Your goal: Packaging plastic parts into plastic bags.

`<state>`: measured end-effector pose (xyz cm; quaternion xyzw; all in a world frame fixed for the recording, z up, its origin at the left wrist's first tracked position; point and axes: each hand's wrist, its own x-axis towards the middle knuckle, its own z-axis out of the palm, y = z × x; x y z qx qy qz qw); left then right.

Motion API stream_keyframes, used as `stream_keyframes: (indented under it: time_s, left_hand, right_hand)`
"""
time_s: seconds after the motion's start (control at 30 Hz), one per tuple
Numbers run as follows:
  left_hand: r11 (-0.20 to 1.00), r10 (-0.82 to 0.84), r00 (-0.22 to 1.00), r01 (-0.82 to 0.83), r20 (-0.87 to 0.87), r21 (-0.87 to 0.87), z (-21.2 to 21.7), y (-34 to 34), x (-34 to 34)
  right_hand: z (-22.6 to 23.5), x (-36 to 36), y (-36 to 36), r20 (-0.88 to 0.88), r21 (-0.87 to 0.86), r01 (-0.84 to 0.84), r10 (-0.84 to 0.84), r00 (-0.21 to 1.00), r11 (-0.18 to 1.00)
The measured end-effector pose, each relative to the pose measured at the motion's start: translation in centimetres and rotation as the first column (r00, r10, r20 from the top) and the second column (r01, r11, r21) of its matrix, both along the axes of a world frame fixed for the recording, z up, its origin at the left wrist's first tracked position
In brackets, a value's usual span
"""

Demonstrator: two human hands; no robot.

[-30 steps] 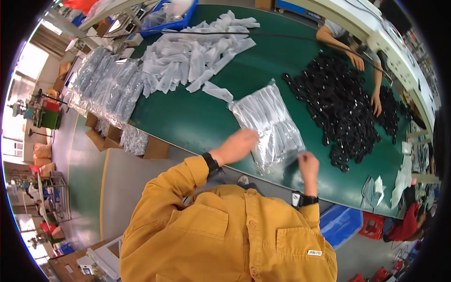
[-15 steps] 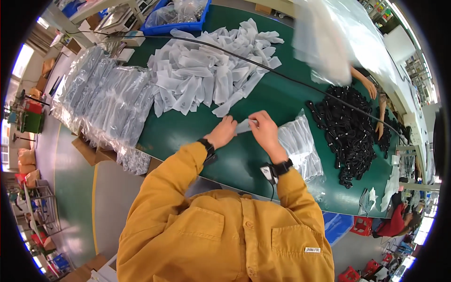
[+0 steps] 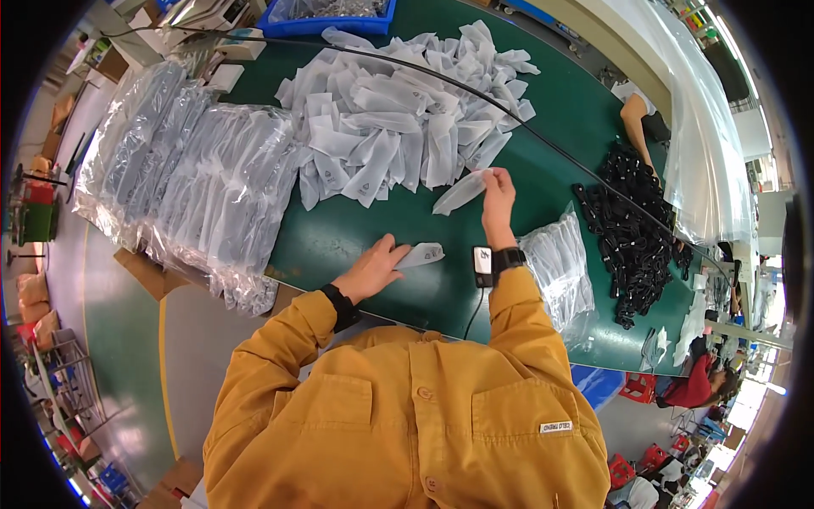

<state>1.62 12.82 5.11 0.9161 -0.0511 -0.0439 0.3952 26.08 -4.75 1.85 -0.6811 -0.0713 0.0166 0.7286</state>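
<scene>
My left hand (image 3: 371, 268) is closed on the end of a small frosted plastic pouch (image 3: 423, 254) with a dark printed mark, low over the green table near its front edge. Farther off and to the right, my right hand (image 3: 498, 202) pinches the upper end of another frosted pouch (image 3: 459, 195). That pouch lies slanted beside the near edge of a big heap of similar pouches (image 3: 373, 114). Whatever the pouches contain cannot be made out.
Large clear bags packed with pouches (image 3: 225, 170) lie at the left; a smaller filled bag (image 3: 555, 267) is right of my right hand. A black cable (image 3: 441, 83) crosses above the table. Black straplike pieces (image 3: 632, 237) are piled at right, near another person's arm (image 3: 634, 127).
My hands have separated: the left came nearer the front edge with a pouch, the right reached toward the heap and now grips another. The clear sheeting at upper right has shifted.
</scene>
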Motion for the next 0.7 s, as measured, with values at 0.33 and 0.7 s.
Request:
stream_keyframes:
  time_s: [0.33,0.7]
  left_hand:
    - [0.965,0.162,0.986,-0.168,0.043,0.202,-0.4,-1.6,0.2]
    - [0.976,0.010,0.987,-0.045,0.163,0.212,-0.6,-3.1,-1.8]
  right_hand:
    - [6.5,-4.5,1.7,0.351,-0.643,-0.176,0.491,0.797,0.745]
    - [4.2,-8.8,-1.7,-0.020,-0.858,-0.375,0.708,0.706,0.351]
